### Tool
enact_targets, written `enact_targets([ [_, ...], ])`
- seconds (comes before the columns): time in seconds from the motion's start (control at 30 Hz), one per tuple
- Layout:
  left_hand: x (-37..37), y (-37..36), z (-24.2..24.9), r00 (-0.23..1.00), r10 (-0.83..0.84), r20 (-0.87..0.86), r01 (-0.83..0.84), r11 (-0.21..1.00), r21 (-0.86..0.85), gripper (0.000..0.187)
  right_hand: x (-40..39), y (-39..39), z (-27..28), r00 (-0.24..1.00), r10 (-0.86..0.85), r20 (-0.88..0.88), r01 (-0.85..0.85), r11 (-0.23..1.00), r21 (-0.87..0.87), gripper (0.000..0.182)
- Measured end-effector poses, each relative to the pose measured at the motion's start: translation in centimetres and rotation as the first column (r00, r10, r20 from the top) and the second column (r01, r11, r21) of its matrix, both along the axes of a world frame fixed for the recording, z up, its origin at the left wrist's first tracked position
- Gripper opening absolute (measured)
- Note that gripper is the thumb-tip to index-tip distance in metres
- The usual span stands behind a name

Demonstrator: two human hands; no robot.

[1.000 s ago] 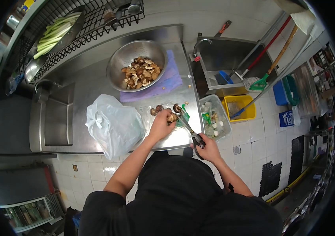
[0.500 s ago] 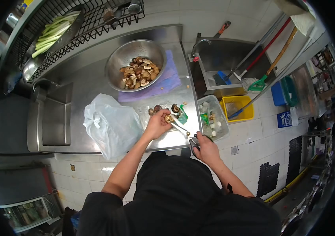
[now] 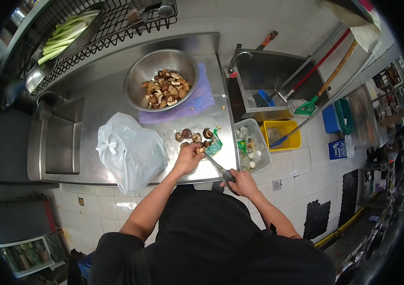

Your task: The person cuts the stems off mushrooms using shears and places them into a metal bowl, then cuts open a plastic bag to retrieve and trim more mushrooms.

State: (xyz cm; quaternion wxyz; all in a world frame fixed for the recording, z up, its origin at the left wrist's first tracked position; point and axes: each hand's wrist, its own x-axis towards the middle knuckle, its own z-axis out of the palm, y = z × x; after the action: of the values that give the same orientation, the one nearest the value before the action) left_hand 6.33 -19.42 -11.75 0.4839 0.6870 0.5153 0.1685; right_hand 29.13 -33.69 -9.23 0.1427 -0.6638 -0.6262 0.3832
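A: From the head view, what is in the person's left hand (image 3: 188, 159)?

B: The thumb and fingers are pinched together, and at their tips they have a small mushroom (image 3: 202, 150).

A: And the right hand (image 3: 245, 183)?

B: It is curled around the handles of the scissors (image 3: 220, 168). The blades point toward the left hand and their tips reach the mushroom — if they are cutting into it, from here I cannot tell.

A: What lies near to the hands?

B: Just beyond the left fingers, some loose mushrooms (image 3: 186, 133) lie on the steel counter (image 3: 95, 111), with green plastic (image 3: 215, 144) beside them. To the left of this hand sits a white plastic bag (image 3: 133, 154).

A: And farther away?

B: Well beyond the left hand there is a perforated metal bowl (image 3: 135, 97) with many brown mushrooms (image 3: 166, 89) — it rests partly on a purple cloth (image 3: 202, 103). Beyond the right hand, beside the counter's edge, stands a clear bin (image 3: 266, 159) with scraps.
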Motion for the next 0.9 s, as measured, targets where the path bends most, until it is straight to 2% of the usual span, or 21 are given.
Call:
enact_targets([
  [0.07, 0.0, 0.2, -0.8, 1.000, 0.024, 0.008, -0.025, 1.000, 0.008, 0.046, 0.0, 0.5, -0.8, 0.999, -0.001, -0.052, 0.000, 1.000, -0.022, 0.034],
  [0.13, 0.0, 0.3, -1.7, 0.959, 0.204, 0.194, -0.192, 0.978, -0.081, 0.039, -0.4, 0.8, 0.3, 0.994, -0.011, -0.106, 0.006, 0.999, -0.044, 0.038],
  [0.17, -0.2, 0.5, -2.1, 0.960, 0.202, 0.195, -0.190, 0.979, -0.079, 0.039, -0.7, 0.5, 1.0, 0.920, -0.202, -0.337, 0.121, 0.962, -0.247, 0.041],
  [0.2, -0.3, 0.6, -1.5, 0.947, 0.230, 0.225, -0.207, 0.971, -0.120, 0.034, -0.9, 0.5, 1.7, 0.763, -0.410, -0.500, 0.169, 0.873, -0.458, 0.044],
  [0.27, -0.5, 0.8, -1.2, 0.929, 0.270, 0.253, -0.234, 0.958, -0.165, 0.030, -0.9, 0.1, 1.1, 0.745, -0.422, -0.517, 0.199, 0.880, -0.431, 0.042],
  [0.37, -0.5, 1.4, -1.1, 0.939, 0.285, 0.190, -0.255, 0.952, -0.168, 0.019, -0.7, -0.1, 0.9, 0.726, -0.467, -0.505, 0.265, 0.868, -0.421, 0.043],
  [0.43, 0.2, 1.5, 0.9, 0.983, 0.179, -0.030, -0.180, 0.983, -0.026, 0.019, -0.5, -0.1, 0.7, 0.725, -0.500, -0.473, 0.302, 0.849, -0.435, 0.046],
  [0.57, 0.9, 2.0, 1.2, 0.984, 0.153, -0.094, -0.149, 0.988, 0.051, 0.023, -0.2, 0.3, 0.4, 0.773, -0.452, -0.445, 0.299, 0.878, -0.373, 0.048],
  [0.63, 0.9, 2.1, 2.2, 0.995, 0.098, -0.019, -0.099, 0.991, -0.085, 0.025, -0.1, 0.4, 0.4, 0.791, -0.440, -0.425, 0.296, 0.883, -0.364, 0.047],
  [0.67, 0.8, 2.1, 2.5, 0.995, 0.095, -0.020, -0.097, 0.992, -0.086, 0.025, 0.0, 0.4, 0.4, 0.790, -0.428, -0.439, 0.281, 0.889, -0.361, 0.048],
  [0.73, 0.6, 2.4, 2.9, 0.994, 0.102, 0.036, -0.089, 0.958, -0.274, 0.027, -0.2, 0.6, 1.3, 0.787, -0.417, -0.455, 0.267, 0.895, -0.357, 0.048],
  [0.77, 0.4, 2.5, 2.7, 0.994, 0.101, 0.035, -0.088, 0.958, -0.272, 0.027, -0.1, 0.5, 2.1, 0.745, -0.448, -0.494, 0.219, 0.864, -0.454, 0.049],
  [0.8, 0.1, 2.4, 2.7, 0.949, 0.235, 0.212, -0.140, 0.913, -0.384, 0.030, -0.2, 0.7, 2.7, 0.700, -0.482, -0.527, 0.162, 0.825, -0.541, 0.050],
  [0.83, -0.1, 2.3, 2.7, 0.853, 0.376, 0.363, -0.164, 0.852, -0.497, 0.034, -0.5, 0.8, 2.3, 0.700, -0.479, -0.530, 0.160, 0.828, -0.537, 0.050],
  [0.9, -0.5, 2.4, 3.6, 0.814, 0.406, 0.415, -0.180, 0.856, -0.485, 0.038, -1.7, 1.2, 1.6, 0.576, -0.423, -0.700, 0.057, 0.875, -0.481, 0.053],
])
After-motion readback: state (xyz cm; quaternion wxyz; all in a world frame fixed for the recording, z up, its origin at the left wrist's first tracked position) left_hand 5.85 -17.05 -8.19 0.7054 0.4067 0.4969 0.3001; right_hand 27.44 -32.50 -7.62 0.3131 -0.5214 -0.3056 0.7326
